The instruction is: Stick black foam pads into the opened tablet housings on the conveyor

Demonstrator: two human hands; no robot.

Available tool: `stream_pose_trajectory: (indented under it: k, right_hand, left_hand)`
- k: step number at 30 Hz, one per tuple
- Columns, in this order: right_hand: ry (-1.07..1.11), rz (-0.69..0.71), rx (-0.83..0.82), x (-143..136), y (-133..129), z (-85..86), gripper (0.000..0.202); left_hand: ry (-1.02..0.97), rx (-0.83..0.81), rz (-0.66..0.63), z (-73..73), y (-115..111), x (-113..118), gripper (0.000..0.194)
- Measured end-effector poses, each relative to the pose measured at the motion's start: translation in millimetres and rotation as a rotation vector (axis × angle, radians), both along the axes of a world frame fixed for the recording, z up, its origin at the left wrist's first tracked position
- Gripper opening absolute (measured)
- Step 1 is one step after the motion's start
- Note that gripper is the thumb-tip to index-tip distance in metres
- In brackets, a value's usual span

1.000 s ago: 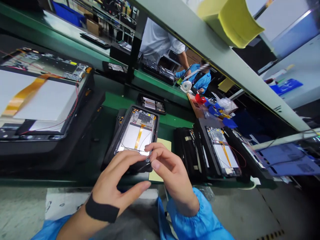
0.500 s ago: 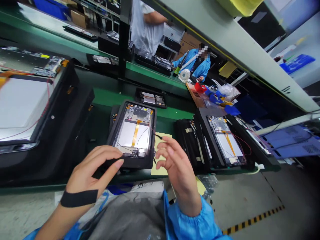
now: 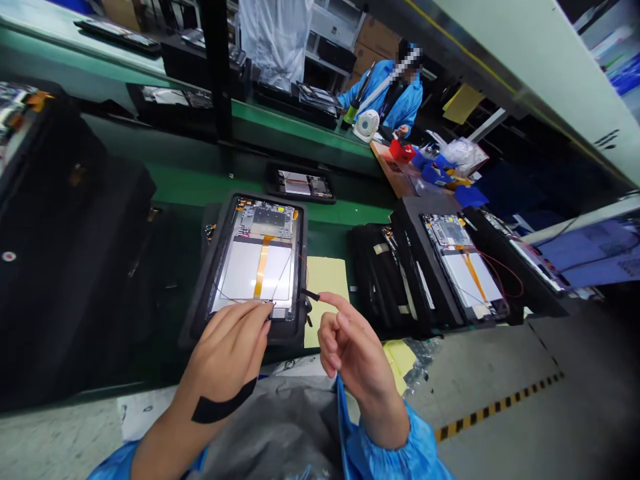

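Note:
An opened tablet [image 3: 250,267] lies in a black foam tray [image 3: 197,320], its circuit board, orange ribbon and thin wires showing. My left hand [image 3: 233,340] is over the tablet's lower edge, fingers pressed together; what they pinch, if anything, is too small to make out. A strip of black tape crosses that wrist. My right hand [image 3: 350,340] is just right of the tray, index finger stretched out and the others curled. A small black strip [image 3: 311,295] clings to that fingertip. Yellow paper [image 3: 327,273] lies beneath.
Large black foam trays [image 3: 65,253] stand at the left. More foam trays with an open tablet [image 3: 463,260] are stacked at the right. Another tablet [image 3: 303,184] lies behind. A person in blue [image 3: 385,90] sits beyond a small white fan [image 3: 367,125]. A shelf beam crosses the upper right.
My left hand has moved right and over the tablet's lower edge, its fingers closing. My right hand's index finger has straightened with the black strip at its tip. The view has shifted.

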State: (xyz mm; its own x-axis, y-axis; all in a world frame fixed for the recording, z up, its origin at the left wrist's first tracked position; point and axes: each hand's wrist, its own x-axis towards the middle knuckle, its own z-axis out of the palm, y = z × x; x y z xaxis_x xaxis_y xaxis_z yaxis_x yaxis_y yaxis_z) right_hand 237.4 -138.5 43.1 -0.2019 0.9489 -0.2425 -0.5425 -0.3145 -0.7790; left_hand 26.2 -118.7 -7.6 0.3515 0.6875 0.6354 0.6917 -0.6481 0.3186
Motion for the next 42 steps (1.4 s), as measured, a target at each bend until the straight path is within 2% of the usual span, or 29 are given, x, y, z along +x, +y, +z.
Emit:
stream_pose_trajectory:
  k: [5,11,16,31,37,42]
  right_hand:
    - [-0.001,0.052,-0.042,0,0,-1.1,0.034]
    - [0.119,0.155,-0.124,-2,1,-4.7,0.035]
    - [0.152,0.166,-0.173,-9,2,-5.7,0.037]
    - [-0.101,0.071,-0.211,-27,-4,1.9,0.056]
    - [-0.167,0.065,-0.213,-28,-8,0.3,0.057]
    - [-0.223,0.093,-0.217,-27,-9,-1.1,0.06]
  left_hand:
    - [-0.009,-0.054,0.01,1.1,3,8,0.023]
    - [-0.044,-0.098,0.046,3.4,3,12,0.015]
    - [-0.04,-0.098,0.04,6.2,3,11,0.015]
    - [-0.064,-0.143,0.0,9.7,13,6,0.01]
    - [-0.071,-0.171,0.105,15.6,21,21,0.004]
    - [-0.038,-0.161,0.161,17.1,20,30,0.008]
